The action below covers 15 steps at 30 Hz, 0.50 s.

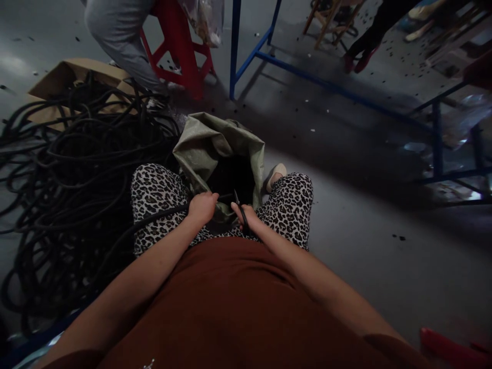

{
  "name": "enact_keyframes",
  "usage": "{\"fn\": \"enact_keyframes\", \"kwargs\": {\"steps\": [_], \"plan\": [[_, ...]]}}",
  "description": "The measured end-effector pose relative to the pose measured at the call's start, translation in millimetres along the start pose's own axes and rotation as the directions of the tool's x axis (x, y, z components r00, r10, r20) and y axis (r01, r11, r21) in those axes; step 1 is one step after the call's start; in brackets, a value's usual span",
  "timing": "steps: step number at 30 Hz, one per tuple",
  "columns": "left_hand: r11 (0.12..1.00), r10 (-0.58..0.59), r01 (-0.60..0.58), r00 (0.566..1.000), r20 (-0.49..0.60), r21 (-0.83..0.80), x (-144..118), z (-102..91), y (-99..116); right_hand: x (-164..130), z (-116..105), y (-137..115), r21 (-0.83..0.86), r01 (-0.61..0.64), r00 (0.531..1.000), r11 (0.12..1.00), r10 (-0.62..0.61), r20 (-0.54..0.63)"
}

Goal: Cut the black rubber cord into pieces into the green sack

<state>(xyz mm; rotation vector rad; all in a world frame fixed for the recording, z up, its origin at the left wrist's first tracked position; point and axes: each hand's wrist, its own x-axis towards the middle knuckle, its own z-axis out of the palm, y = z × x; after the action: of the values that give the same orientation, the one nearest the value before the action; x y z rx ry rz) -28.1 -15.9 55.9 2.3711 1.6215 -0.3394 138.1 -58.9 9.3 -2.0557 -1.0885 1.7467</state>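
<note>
Gripping black tubing (161, 215) in the left hand (202, 207), scissors (241, 212) clasped in the right hand (248, 216), blades risk nicking nearby fingers.

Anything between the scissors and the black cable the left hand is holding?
Nothing visible. The left hand grips the black cable over the lap; the cable end runs right toward the scissors in the right hand, above the open green sack. Only a small open gap separates them.

The sack's (215, 148) dark inside hides its contents.
</note>
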Motion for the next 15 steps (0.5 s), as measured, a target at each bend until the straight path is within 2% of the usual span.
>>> {"fn": "enact_keyframes", "kwargs": {"steps": [5,15], "plan": [[1.000,-0.024,0.024,0.999,-0.027,-0.005,0.0,0.6,-1.8,-5.1,2.1,1.0,0.100,-0.006,0.995,0.995,-0.004,0.102],[1.000,-0.011,0.012,0.998,-0.057,0.004,-0.6,1.1,-0.4,-1.8,6.3,-0.2,0.047,0.046,0.988,0.998,-0.052,0.147]]}}
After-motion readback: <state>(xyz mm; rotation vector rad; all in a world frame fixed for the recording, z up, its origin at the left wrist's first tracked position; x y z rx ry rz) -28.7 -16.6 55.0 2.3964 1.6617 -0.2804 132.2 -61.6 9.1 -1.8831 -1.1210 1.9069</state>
